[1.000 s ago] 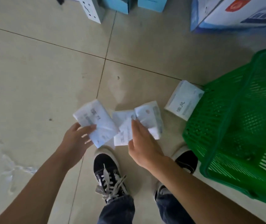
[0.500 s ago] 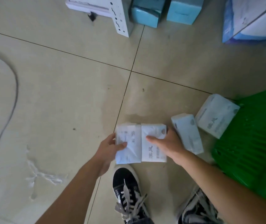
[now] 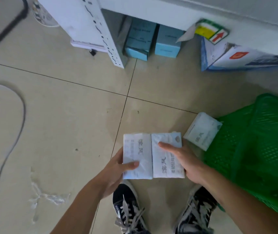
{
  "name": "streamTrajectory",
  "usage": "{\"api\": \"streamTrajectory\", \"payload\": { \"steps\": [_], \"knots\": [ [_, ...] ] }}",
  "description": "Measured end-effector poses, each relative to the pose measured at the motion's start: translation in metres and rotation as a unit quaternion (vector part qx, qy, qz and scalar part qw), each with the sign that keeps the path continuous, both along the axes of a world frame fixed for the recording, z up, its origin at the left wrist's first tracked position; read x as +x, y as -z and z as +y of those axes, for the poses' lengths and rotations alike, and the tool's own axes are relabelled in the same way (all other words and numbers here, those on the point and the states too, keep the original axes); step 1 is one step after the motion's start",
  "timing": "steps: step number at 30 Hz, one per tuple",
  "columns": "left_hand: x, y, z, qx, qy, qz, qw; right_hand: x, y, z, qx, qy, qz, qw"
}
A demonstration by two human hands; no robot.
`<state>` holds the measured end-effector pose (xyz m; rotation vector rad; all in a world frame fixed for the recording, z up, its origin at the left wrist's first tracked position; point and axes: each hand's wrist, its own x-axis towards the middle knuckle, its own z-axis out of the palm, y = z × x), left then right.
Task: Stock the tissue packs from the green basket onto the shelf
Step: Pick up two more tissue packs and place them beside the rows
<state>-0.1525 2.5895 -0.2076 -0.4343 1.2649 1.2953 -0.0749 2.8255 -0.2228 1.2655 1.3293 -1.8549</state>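
Two white tissue packs are held side by side above the floor. My left hand [image 3: 116, 168] grips the left tissue pack [image 3: 137, 156], thumb on top. My right hand [image 3: 184, 159] holds the right tissue pack [image 3: 166, 162], fingers spread across its top. A third tissue pack [image 3: 202, 130] lies on the floor, leaning against the green basket [image 3: 253, 149] at the right. The white shelf [image 3: 151, 9] runs along the top, its bottom board just above the floor.
Two blue boxes [image 3: 140, 39] [image 3: 167, 42] sit under the shelf. A white and blue carton [image 3: 232, 58] stands to their right. A perforated white shelf upright [image 3: 101, 31] slants down at top centre. A grey cable [image 3: 16, 132] loops on the left floor. My shoes [image 3: 128, 211] are below.
The view has tilted up, bringing the shelf into sight. My hands have brought the two packs together side by side and lifted them; the pack that lay beside my right hand is out of sight.
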Motion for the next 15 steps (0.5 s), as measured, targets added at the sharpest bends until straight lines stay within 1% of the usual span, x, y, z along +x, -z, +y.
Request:
{"api": "streamTrajectory", "payload": {
  "steps": [4,8,15],
  "knots": [
    [-0.008,-0.046,0.018,0.038,-0.024,0.032,0.998,-0.021,-0.055,0.021,0.010,-0.009,0.023,1.000],
    [-0.015,-0.101,0.037,0.068,-0.040,0.070,0.994,-0.041,-0.117,0.042,0.044,-0.010,0.037,0.998],
    [-0.031,-0.226,0.067,0.084,-0.042,0.158,0.983,-0.066,-0.256,0.056,0.102,-0.001,0.056,0.993]
  ]
}}
